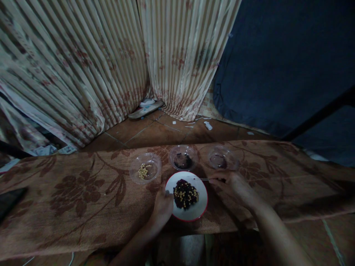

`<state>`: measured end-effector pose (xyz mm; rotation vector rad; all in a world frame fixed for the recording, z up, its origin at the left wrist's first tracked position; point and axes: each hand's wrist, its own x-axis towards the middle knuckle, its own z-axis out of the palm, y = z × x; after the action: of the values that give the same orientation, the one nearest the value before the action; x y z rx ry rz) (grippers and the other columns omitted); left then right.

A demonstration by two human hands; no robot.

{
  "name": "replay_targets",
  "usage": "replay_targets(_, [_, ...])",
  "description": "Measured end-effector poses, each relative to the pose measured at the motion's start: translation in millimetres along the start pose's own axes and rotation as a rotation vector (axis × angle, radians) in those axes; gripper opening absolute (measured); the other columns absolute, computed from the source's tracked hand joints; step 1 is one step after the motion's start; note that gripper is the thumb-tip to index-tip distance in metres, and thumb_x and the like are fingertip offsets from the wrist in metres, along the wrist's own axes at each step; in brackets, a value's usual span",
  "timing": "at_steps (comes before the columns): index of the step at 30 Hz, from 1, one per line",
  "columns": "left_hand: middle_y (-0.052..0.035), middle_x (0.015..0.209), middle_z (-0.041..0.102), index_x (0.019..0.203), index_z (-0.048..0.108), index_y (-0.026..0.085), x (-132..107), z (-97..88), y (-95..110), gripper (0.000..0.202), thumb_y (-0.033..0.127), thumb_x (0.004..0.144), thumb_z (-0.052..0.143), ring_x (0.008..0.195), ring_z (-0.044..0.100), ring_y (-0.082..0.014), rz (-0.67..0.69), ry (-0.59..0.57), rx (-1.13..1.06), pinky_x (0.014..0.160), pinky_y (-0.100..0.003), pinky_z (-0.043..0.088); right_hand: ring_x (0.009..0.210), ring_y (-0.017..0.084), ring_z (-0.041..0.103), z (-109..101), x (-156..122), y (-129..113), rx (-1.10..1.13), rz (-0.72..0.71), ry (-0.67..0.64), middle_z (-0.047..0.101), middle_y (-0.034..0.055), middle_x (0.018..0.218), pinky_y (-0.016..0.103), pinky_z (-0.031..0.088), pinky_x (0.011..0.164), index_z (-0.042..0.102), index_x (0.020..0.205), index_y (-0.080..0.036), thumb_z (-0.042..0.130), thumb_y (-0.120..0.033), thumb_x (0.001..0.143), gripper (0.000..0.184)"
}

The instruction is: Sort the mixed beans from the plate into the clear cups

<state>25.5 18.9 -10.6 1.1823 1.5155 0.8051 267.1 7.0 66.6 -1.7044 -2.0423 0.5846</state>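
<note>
A white plate (pixel 177 216) with a red rim carries a heap of small dark beans (pixel 181 186) mixed with pale yellow beans (pixel 186 195). My left hand (pixel 164 203) grips the plate's left edge, thumb over the rim. In my right hand (pixel 229 181) is a thin pair of metal tweezers (pixel 201 179), its tips above the plate's upper right edge. Whether the tips pinch anything is too small to tell. Behind the plate stand three clear plastic bowls: a left bowl (pixel 155 162) with pale beans, a middle bowl (pixel 174 152) with dark ones, and a right bowl (pixel 222 152) with some dark reddish contents.
A brown flower-patterned cloth (pixel 111 218) covers the low table. Beyond it lie a tiled floor (pixel 138 133) with white scraps (pixel 208 125) and a flat board (pixel 146 110). Striped curtains (pixel 111 55) hang behind, and dark blue fabric (pixel 283 66) hangs at the right.
</note>
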Motion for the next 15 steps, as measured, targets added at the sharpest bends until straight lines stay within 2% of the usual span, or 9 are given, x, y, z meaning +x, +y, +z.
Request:
replay_targets(3, [-0.0063, 0.088, 0.068, 0.108, 0.057, 0.011, 0, -1.5, 1, 0.047, 0.006, 0.064, 0.043, 0.079, 0.062, -0.0166, 0.026, 0.007, 0.0, 0.076, -0.027, 0.048, 0.078, 0.019, 0.064, -13, -3, 15, 0.029, 0.076, 0.143, 0.071, 0.0037, 0.089, 0.027, 0.047, 0.069, 0.071, 0.087, -0.022, 0.051, -0.04, 0.081, 0.027])
replay_targets(8, [-0.0035, 0.075, 0.068, 0.107, 0.058, 0.011, 1, -2.6, 3, 0.047, 0.008, 0.063, 0.042, 0.07, 0.062, -0.0168, -0.015, 0.022, 0.026, 0.069, -0.027, 0.048, 0.067, 0.019, 0.065, -33, -9, 39, -0.058, 0.338, 0.337, 0.072, 0.003, 0.075, 0.024, 0.046, 0.058, 0.072, 0.087, -0.022, 0.054, -0.042, 0.077, 0.029])
replay_targets(12, [-0.0028, 0.073, 0.067, 0.109, 0.056, 0.01, 0, -2.8, 5, 0.049, 0.008, 0.062, 0.043, 0.069, 0.061, -0.0167, -0.003, 0.043, 0.037, 0.068, -0.027, 0.048, 0.068, 0.02, 0.065, -36, -10, 49, -0.211, 0.476, 0.37, 0.071, 0.0037, 0.072, 0.025, 0.045, 0.056, 0.072, 0.09, -0.024, 0.052, -0.042, 0.078, 0.029])
replay_targets(15, [-0.0015, 0.068, 0.065, 0.107, 0.057, 0.011, -1, -3.1, 4, 0.046, 0.011, 0.063, 0.043, 0.066, 0.06, -0.0165, -0.005, 0.049, 0.037, 0.065, -0.027, 0.048, 0.069, 0.021, 0.065, -33, -10, 55, -0.318, 0.502, 0.37, 0.071, 0.0055, 0.072, 0.026, 0.044, 0.057, 0.072, 0.09, -0.024, 0.053, -0.041, 0.078, 0.028])
